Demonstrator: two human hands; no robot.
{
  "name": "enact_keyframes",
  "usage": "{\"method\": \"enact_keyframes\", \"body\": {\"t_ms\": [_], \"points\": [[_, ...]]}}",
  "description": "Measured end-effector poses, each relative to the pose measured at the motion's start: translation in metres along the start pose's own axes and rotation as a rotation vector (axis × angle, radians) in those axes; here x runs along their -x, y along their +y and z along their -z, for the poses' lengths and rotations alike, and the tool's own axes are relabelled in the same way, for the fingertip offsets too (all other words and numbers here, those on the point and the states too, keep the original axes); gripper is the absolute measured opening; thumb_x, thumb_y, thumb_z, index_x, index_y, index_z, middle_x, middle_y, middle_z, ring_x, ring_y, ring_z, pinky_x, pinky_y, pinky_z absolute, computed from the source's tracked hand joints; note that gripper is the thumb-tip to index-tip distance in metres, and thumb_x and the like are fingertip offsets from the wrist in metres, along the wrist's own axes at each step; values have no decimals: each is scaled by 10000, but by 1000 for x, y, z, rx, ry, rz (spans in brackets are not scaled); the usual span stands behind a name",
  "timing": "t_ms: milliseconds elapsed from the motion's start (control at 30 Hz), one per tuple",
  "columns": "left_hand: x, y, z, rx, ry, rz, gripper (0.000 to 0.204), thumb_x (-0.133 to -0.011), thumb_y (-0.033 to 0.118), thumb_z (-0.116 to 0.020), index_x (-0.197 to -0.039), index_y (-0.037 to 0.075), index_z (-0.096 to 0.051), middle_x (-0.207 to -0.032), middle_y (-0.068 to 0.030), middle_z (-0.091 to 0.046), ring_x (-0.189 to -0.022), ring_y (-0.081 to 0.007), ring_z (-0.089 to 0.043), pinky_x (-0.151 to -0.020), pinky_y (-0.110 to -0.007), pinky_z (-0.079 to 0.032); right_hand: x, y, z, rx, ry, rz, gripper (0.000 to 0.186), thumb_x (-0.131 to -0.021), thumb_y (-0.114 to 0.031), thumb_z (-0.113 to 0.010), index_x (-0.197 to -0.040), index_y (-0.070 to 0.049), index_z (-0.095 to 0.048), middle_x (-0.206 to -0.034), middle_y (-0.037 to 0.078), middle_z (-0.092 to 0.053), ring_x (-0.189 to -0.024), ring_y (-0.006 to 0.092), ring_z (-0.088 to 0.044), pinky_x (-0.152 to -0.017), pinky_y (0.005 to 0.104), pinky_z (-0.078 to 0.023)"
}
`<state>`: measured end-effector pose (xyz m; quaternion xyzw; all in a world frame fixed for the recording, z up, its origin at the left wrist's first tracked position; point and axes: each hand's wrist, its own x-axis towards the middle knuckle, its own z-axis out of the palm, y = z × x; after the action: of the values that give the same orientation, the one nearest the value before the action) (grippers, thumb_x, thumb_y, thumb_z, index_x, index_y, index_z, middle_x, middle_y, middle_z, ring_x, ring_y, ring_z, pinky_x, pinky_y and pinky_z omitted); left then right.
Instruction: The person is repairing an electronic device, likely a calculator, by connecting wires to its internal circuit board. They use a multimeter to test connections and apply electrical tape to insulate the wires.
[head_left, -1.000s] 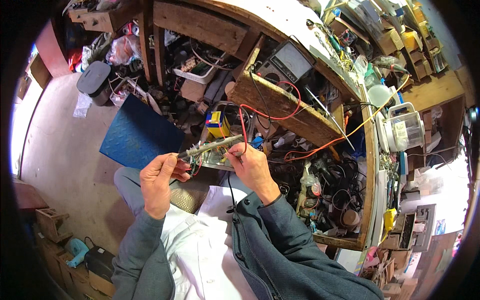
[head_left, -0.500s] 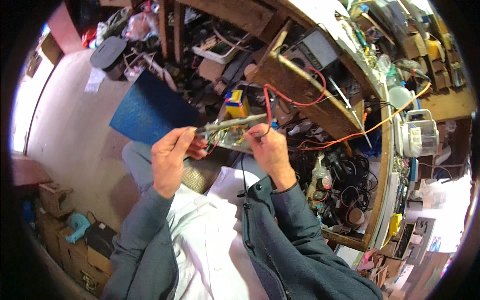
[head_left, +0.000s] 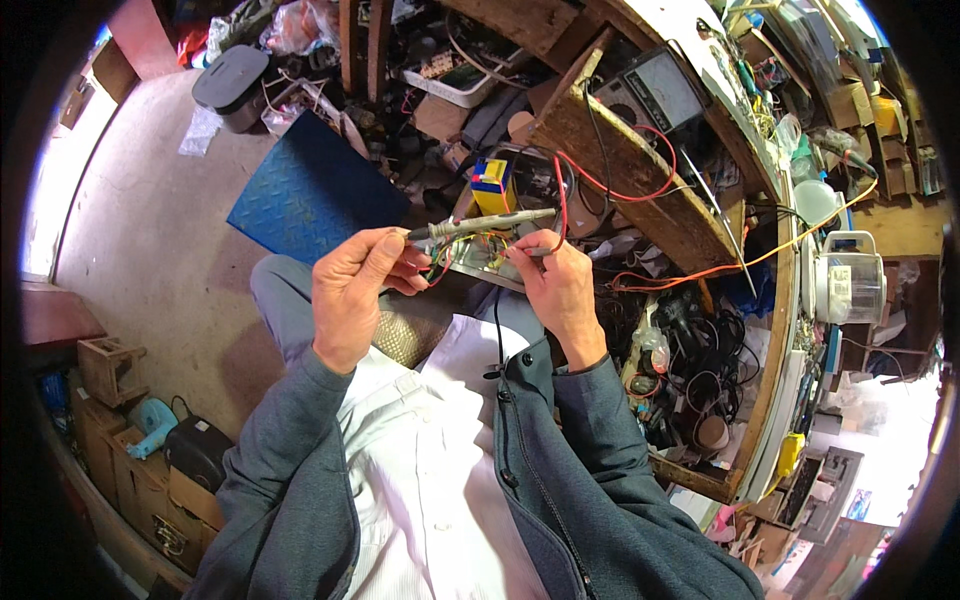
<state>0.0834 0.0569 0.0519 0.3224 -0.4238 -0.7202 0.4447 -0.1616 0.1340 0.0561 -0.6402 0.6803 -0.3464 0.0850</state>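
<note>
My left hand (head_left: 355,285) is closed in a pinch on the end of a long grey probe (head_left: 485,220) with a dark tip, beside thin coloured wires (head_left: 440,262). My right hand (head_left: 555,290) pinches a slim probe (head_left: 532,252) joined to a red lead (head_left: 562,200), close below the long one. Under both probes a metal case (head_left: 480,270) holds yellow, green and red wiring. Just behind it stands a yellow-and-blue box (head_left: 488,195), possibly a battery. An analogue meter (head_left: 650,90) with red and black leads rests on the wooden bench at upper right.
A blue textured sheet (head_left: 305,180) lies left of the case. A grey bin (head_left: 230,85) stands on the concrete floor (head_left: 150,230). Tangled cables (head_left: 700,370) fill the shelf at right, near a wooden board (head_left: 620,190) and a clear plastic container (head_left: 850,285).
The view has shifted, so the surroundings and both hands sit higher and further right in the picture. Both hands keep their grips, and the right hand stays close to the wiring.
</note>
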Motion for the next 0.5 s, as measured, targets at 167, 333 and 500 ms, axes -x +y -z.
{"method": "enact_keyframes", "body": {"t_ms": [167,333,500], "points": [[-1,3,-4,-28,31,28,242,-1049,226,-582,-1073,9,-689,-891,-120,-740,-713,-178,-705,-651,-289,-576,0,0,0,20,25,4,171,-833,-46,-766,-904,-34,-611,-822,134,-668,-714,317,-678,-628,370,-538],[0,4,-3,-57,50,64,246,-1051,189,-573,-1105,-24,-684,-896,-120,-739,-718,-169,-703,-666,-282,-569,2,3,-3,32,59,43,186,-820,-69,-774,-914,-49,-615,-822,128,-656,-713,328,-674,-623,396,-542],[0,4,-7,-61,35,14,243,-1051,230,-579,-1051,14,-691,-870,-105,-732,-690,-170,-690,-633,-290,-567,0,2,-1,4,56,62,173,-839,-80,-758,-927,-49,-612,-841,119,-654,-712,336,-661,-608,400,-531]]}}
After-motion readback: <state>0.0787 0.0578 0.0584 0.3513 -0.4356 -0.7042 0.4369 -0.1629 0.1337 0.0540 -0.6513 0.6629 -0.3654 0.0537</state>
